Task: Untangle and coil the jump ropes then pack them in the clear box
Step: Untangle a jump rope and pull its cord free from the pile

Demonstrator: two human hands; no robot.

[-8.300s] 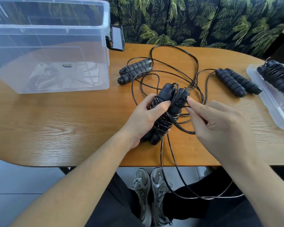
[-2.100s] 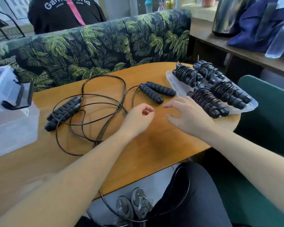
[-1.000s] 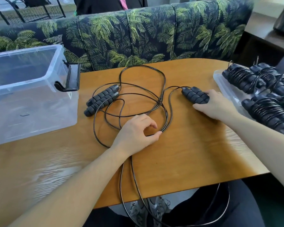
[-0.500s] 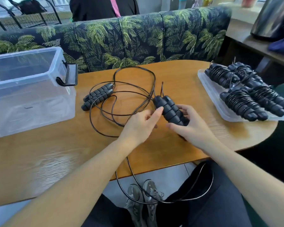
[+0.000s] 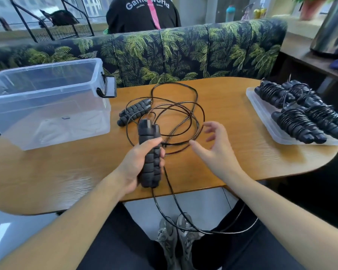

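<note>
Desk (image 5: 242,158) of pale wood carries everything in play. At its left end stands the clear box (image 5: 47,106), lid off and holding no ropes so far as the view shows. At the right end a clear tray (image 5: 261,117) holds the wound ropes (image 5: 300,112), each cord wrapped round its paired handles. Between them sprawls a loose black cord (image 5: 183,114) in overlapping loops, with a second pair of handles (image 5: 134,112) lying just beside the box, while part of the cord drops over the near edge and hangs down toward the person's shoes.

The left hand (image 5: 142,164) has its grip clenched round a pair of handles (image 5: 149,152) held side by side, upright above the desk. The right hand (image 5: 215,145) is released, fingers spread, hovering near the strand that leaves those handles.

By the look of it, coiling of this rope is about to begin. The next move calls for the right hand to pinch that strand close to the handles and wind it round them, drawing it free of the other rope's loops as it goes.
</note>
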